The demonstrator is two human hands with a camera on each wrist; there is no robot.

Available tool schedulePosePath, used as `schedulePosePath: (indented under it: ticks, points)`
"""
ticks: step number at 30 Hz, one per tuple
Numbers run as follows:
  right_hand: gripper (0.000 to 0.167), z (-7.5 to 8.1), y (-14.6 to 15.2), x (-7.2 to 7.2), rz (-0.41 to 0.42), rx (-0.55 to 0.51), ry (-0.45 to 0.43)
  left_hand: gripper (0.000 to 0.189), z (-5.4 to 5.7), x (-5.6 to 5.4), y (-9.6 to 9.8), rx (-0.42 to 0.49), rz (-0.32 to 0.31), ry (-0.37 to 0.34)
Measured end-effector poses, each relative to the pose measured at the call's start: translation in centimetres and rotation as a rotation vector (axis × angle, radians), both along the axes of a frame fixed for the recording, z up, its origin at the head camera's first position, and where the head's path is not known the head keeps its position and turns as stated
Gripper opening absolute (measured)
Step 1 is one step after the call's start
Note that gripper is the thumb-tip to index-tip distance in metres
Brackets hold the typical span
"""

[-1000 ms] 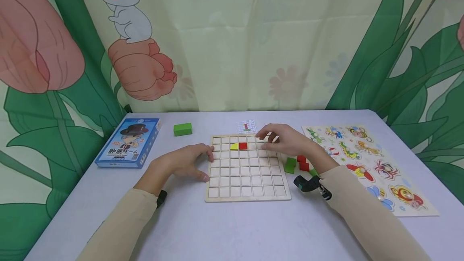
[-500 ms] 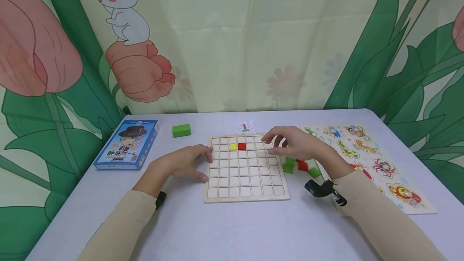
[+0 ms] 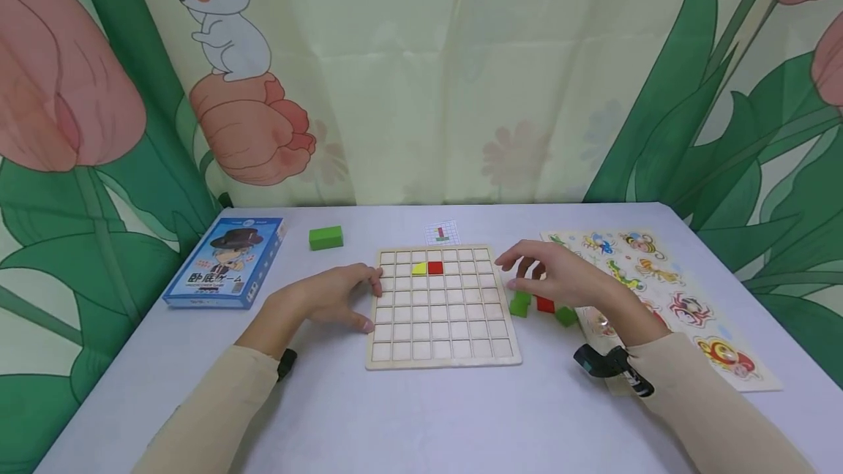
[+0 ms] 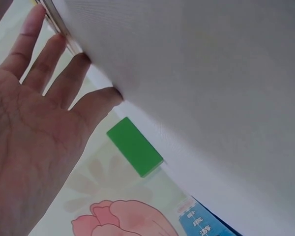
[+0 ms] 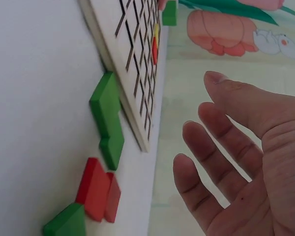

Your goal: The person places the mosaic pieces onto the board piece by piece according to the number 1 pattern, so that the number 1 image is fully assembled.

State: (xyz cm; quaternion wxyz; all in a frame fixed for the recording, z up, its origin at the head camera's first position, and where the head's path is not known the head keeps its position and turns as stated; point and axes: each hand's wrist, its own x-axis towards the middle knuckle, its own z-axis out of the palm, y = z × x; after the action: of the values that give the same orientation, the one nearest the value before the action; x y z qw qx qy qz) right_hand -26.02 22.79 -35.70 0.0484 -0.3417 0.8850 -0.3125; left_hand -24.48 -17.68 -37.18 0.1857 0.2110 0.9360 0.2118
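A pale wooden grid board (image 3: 441,331) lies flat on the table. A yellow piece (image 3: 419,269) and a red piece (image 3: 435,268) sit side by side in its cells near the far edge. My left hand (image 3: 326,300) rests with spread fingers and thumb at the board's left edge, holding nothing. Beyond the board's right edge, my right hand (image 3: 563,275) hovers with loosely bent fingers. The right wrist view shows nothing between its thumb and fingers. Near it lie loose green pieces (image 5: 108,105) and red pieces (image 5: 93,189), beside the board; the hand partly covers them in the head view.
A small card (image 3: 443,232) printed with a grid and a coloured figure lies behind the board. Farther left are a green block (image 3: 326,238) and a blue box (image 3: 227,262). A sheet with cartoon insects (image 3: 688,346) lies at right, partly beneath the right forearm.
My right hand has moved right, from over the board's far right corner to beyond its right edge. My left hand stays at the left edge. The yellow and red pieces keep their cells.
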Motion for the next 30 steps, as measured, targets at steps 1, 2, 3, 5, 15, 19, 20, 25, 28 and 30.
schedulePosePath:
  ticks: [1,2,3,5,15,19,20,25,28,30]
  points:
    - [0.037,-0.2,0.2,0.1,-0.001,-0.007,0.001,0.050,0.0,0.0,0.0,-0.003,0.003,-0.002]
    - [0.037,-0.3,0.4,0.3,-0.003,-0.013,0.001,0.050,0.0,0.0,0.0,-0.006,0.005,-0.003]
    - [0.037,-0.4,0.6,0.4,-0.006,-0.016,0.006,0.050,-0.1,0.0,-0.1,-0.010,0.005,0.000]
    - [0.037,-0.7,1.1,0.6,-0.015,-0.018,0.019,0.050,-0.1,-0.1,-0.1,-0.012,-0.002,0.006]
    - [0.034,-1.6,2.7,1.2,0.006,-0.063,0.042,0.050,-0.3,-0.2,-0.2,-0.012,-0.014,0.017]
    - [0.035,-1.6,2.6,1.3,0.016,-0.066,0.052,0.050,-0.1,0.0,-0.6,0.000,-0.011,0.027]
    - [0.036,-1.5,2.6,1.3,0.012,-0.064,0.052,0.050,-0.1,0.0,-0.6,0.005,-0.009,0.029]
    - [0.037,-1.3,3.1,1.7,-0.042,-0.033,0.038,0.050,-0.4,0.0,-0.6,0.021,-0.008,0.023]
    - [0.038,-1.3,3.5,1.9,-0.068,-0.013,0.041,0.050,-0.5,-0.1,-0.4,0.015,-0.012,0.019]
    - [0.038,-1.4,3.8,1.9,-0.075,-0.003,0.044,0.050,-0.4,-0.1,-0.4,0.009,-0.010,0.018]
